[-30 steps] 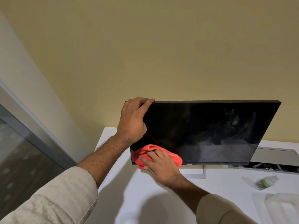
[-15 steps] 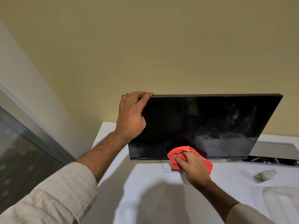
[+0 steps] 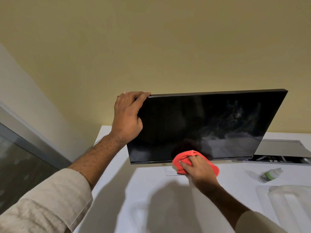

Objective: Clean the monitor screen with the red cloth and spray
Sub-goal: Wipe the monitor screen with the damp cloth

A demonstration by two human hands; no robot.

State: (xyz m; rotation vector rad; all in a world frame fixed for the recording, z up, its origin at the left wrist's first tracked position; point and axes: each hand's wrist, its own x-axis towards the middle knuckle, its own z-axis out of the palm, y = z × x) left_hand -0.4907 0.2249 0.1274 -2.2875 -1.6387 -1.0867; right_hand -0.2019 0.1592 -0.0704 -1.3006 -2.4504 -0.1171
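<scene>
Left-hand fingers (image 3: 134, 96) hook over the top-left corner of the monitor (image 3: 202, 125), a thin, rigid, glossy black slab that likely tips easily, so bracing at the bezel suits it. Right-hand fingers (image 3: 193, 161) curl shut on the red cloth (image 3: 183, 157), soft and bunched, pressed at the bottom edge below smeared glass. Right of them, the small plastic spray bottle (image 3: 270, 174) lies on the matte white counter (image 3: 151, 190).

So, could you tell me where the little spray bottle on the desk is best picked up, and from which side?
Take the spray bottle around its green-labelled body, coming down from above. It lies on its side on the white desk, cap pointing up-right, apart from other things. The right hand is nearer but holds the red cloth.
</scene>
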